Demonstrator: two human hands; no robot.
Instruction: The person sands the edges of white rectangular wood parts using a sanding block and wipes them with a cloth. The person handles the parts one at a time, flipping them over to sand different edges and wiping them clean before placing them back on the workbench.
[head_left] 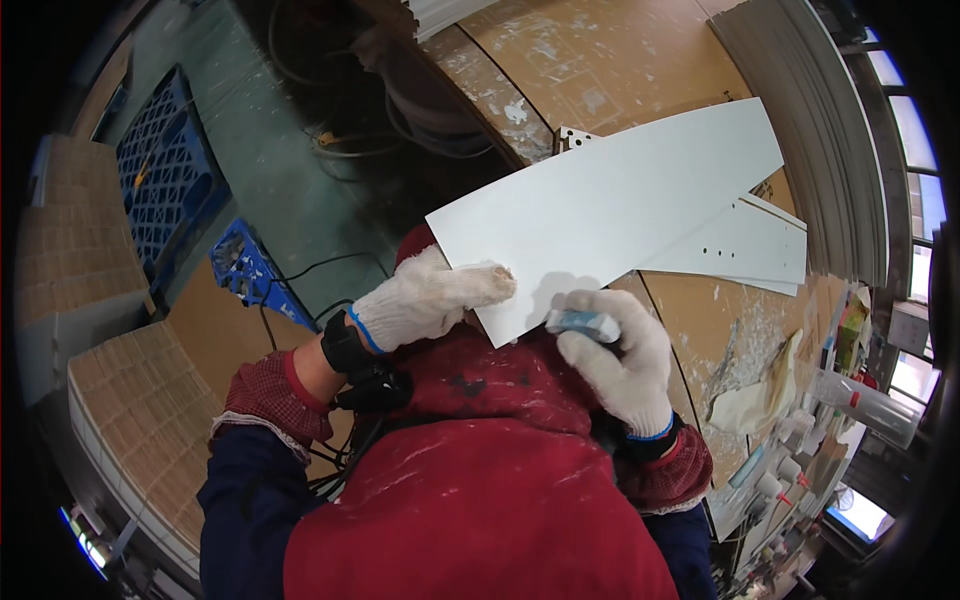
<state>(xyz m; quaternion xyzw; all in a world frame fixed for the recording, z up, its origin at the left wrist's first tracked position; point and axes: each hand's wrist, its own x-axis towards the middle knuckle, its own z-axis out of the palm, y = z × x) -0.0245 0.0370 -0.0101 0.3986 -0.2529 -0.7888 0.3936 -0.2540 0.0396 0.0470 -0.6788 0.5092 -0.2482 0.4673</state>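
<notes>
A long white panel with one curved side lies slantwise before me, its near end close to my red apron. My left hand, in a white knit glove, grips that end, with the thumb on top and the other fingers hidden beneath. In my gloved right hand is a small light-blue block, pinched between thumb and fingers at the panel's near edge. Whether the block touches the edge I cannot tell. Under the far part of the panel lie other white pieces with small holes.
Brown, paint-specked board covers the workbench. A tall stack of thin sheets stands along its right side. A crumpled cloth and a clear plastic bottle lie at the right. On the left are stacked wooden pieces and a blue pallet.
</notes>
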